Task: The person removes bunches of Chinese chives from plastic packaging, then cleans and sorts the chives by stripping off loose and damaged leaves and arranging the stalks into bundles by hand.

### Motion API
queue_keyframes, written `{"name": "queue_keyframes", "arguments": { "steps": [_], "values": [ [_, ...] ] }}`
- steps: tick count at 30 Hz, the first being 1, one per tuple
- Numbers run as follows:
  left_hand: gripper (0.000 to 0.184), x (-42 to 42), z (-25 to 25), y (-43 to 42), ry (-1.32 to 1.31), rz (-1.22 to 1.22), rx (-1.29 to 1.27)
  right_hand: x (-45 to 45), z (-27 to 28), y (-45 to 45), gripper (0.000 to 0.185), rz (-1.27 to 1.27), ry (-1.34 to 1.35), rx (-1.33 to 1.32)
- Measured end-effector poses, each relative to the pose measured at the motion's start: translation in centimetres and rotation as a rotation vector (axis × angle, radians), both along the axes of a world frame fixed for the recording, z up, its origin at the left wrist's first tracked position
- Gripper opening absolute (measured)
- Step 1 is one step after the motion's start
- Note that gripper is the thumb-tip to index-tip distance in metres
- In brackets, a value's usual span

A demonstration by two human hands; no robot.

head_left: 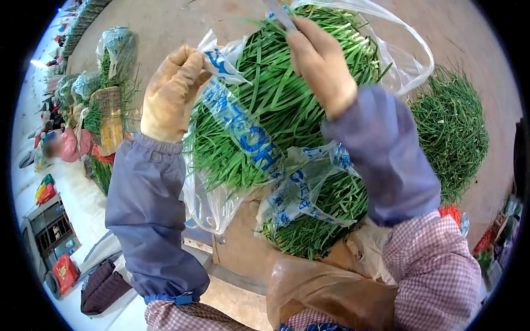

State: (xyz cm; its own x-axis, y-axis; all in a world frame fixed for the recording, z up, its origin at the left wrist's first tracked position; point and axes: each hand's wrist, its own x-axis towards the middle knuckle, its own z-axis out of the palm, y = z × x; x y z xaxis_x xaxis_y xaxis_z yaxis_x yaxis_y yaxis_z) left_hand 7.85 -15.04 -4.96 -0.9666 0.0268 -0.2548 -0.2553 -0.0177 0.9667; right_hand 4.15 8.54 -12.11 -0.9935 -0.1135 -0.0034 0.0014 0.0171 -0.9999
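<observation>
My left hand (172,91), in a pale glove, pinches the end of a clear plastic strip with blue print (234,124). The strip slants down over a large pile of green leafy stalks (276,99). Above the pile, my right hand (323,63) has its fingers closed on a thin, pale flat object (280,15), too blurred to name. A clear plastic bag (212,204) lies around and under the pile. Nearer to me, a second bundle of greens (314,215) is partly covered by printed plastic (301,190).
A round heap of greens (450,132) lies on the floor at the right. Wrapped bundles (117,52) and a woven basket (107,116) stand at the left, near a person in pink (74,144). Brown plastic (326,292) covers my lap.
</observation>
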Motion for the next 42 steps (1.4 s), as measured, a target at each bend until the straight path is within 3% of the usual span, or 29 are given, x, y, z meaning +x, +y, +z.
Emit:
{"name": "queue_keyframes", "arguments": {
  "steps": [3,4,5,7,9,11,12,14,16,18,20,22,23,27,30,32,36,38,42],
  "values": [
    [0.024,-0.9,-0.7,-2.9,0.077,-0.005,0.132,-7.2,-7.9,-1.5,0.04,0.118,-0.156,0.226],
    [0.026,-1.9,-1.7,-5.9,0.098,0.222,0.143,-6.8,-5.7,-0.6,0.04,0.102,-0.51,0.053],
    [0.029,-3.3,-1.9,-7.2,0.038,0.536,0.043,-6.8,-5.9,0.3,0.041,0.151,-0.55,0.008],
    [0.035,-3.8,-7.6,-13.4,-0.062,0.825,-0.013,-6.3,-6.6,1.1,0.042,0.161,-0.547,-0.154],
    [0.044,-1.1,-18.3,-28.9,-0.294,0.496,-0.142,-5.2,-8.3,1.9,0.044,0.122,-0.423,-0.333],
    [0.047,0.5,-11.7,-13.9,-0.329,0.55,-0.82,-5.2,-8.9,2.7,0.033,0.11,-0.332,-0.348],
    [0.042,1.4,-9.4,-9.7,-0.144,0.77,-0.768,-5.2,-8.8,3.0,0.029,0.133,-0.299,-0.409],
    [0.042,2.3,-5.3,-5.2,0.462,0.547,-1.019,-5.0,-6.9,4.0,0.023,0.202,-0.317,-0.538],
    [0.036,4.0,-1.0,0.2,0.595,0.012,-0.937,-4.6,-6.6,4.0,0.022,0.166,-0.331,-0.304],
    [0.035,4.2,-0.6,2.8,0.656,-0.573,-1.126,-4.5,-6.2,3.3,0.022,0.123,-0.352,-0.238],
    [0.037,5.3,-3.1,5.3,0.652,-0.895,-1.293,-5.1,-6.3,2.6,0.022,0.102,-0.365,-0.203],
    [0.033,6.3,-5.1,5.6,0.651,-0.981,-1.342,-5.9,-6.7,2.3,0.022,0.095,-0.379,-0.176],
    [0.021,6.6,-5.9,5.6,0.673,-0.935,-1.34,-5.8,-6.5,2.5,0.021,0.115,-0.385,-0.197],
    [0.01,5.8,-4.4,5.7,0.566,-1.003,-1.41,-5.9,-7.5,3.2,0.02,0.09,-0.297,-0.29],
    [0.012,5.5,-2.9,5.7,0.568,-0.978,-1.452,-1.8,-2.2,4.0,0.026,0.032,-0.216,-0.222],
    [0.015,5.4,-1.6,5.8,0.573,-0.936,-1.41,2.0,0.0,4.9,0.022,0.155,-0.062,-0.112],
    [0.013,5.0,-0.1,5.3,0.426,-0.982,-1.353,11.3,0.7,5.0,0.021,0.364,-0.499,0.001],
    [0.014,4.6,1.2,5.3,0.25,-1.029,-1.35,15.0,-0.3,4.6,0.023,0.355,-0.575,0.027],
    [0.017,5.8,1.0,4.8,0.402,-0.896,-1.282,17.8,-1.2,3.2,0.025,0.349,-0.534,0.135]
  ]
}}
